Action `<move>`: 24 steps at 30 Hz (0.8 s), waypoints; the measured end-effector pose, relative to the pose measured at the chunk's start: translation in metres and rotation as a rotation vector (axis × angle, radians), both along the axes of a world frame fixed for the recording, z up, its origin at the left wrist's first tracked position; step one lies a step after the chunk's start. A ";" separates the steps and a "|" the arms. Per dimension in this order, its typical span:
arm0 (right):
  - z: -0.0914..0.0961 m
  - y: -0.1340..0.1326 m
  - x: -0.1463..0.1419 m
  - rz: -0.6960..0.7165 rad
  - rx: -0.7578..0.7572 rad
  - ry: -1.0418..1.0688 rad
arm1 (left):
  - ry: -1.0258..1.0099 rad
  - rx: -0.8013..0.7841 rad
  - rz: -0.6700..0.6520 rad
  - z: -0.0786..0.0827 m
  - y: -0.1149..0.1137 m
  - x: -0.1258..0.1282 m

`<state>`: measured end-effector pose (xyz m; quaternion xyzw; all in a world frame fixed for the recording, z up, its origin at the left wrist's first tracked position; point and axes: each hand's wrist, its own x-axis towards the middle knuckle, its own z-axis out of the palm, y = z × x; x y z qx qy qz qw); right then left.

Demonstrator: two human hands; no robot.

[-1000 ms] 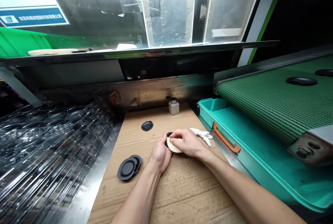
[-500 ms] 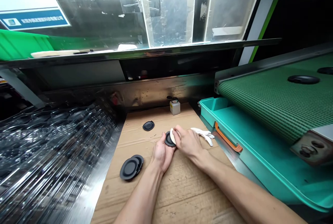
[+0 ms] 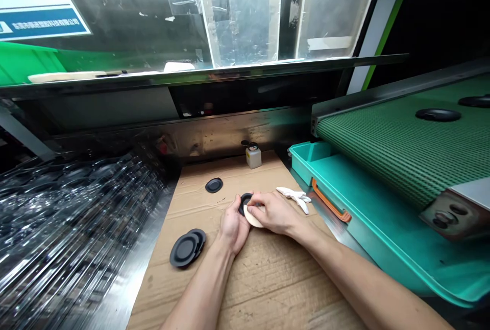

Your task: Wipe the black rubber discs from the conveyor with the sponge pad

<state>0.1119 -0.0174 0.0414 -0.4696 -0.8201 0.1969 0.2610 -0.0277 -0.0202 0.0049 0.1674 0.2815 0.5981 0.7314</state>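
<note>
My left hand cradles a round black plastic disc, its thumb along the rim. A pale, cream-coloured round pad is pinched in my right hand and lies over the near part of that disc, covering some of it. Both hands are above a cardboard sheet. To the left, two black discs overlap each other on the cardboard. Another black disc lies farther back. A white glove rests just beyond my right hand.
A small dispenser bottle with a raised lid stands at the cardboard's back edge. On the right is a teal bin with an orange handle, below a green conveyor belt carrying black discs. Clear plastic trays are stacked left.
My right hand has moved the pad toward me across the disc, and more of the pad shows. My left hand still holds the disc. The whole view has shifted slightly.
</note>
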 end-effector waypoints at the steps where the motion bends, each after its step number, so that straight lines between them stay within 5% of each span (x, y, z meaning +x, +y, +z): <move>1: 0.000 0.000 0.003 -0.023 -0.007 -0.028 | -0.004 0.003 0.001 0.000 0.000 -0.001; 8: -0.017 0.006 -0.007 -0.405 0.181 -0.247 | 0.015 0.007 -0.007 -0.001 0.001 0.000; 14: -0.027 0.002 -0.021 -0.312 0.196 -0.364 | -0.007 -0.005 -0.043 0.000 -0.001 0.002; 18: -0.024 0.008 -0.017 -0.466 0.170 -0.357 | 0.060 0.031 -0.028 -0.001 -0.002 0.005; 24: -0.028 0.011 -0.019 -0.407 0.183 -0.318 | 0.056 -0.008 -0.005 0.000 -0.001 0.005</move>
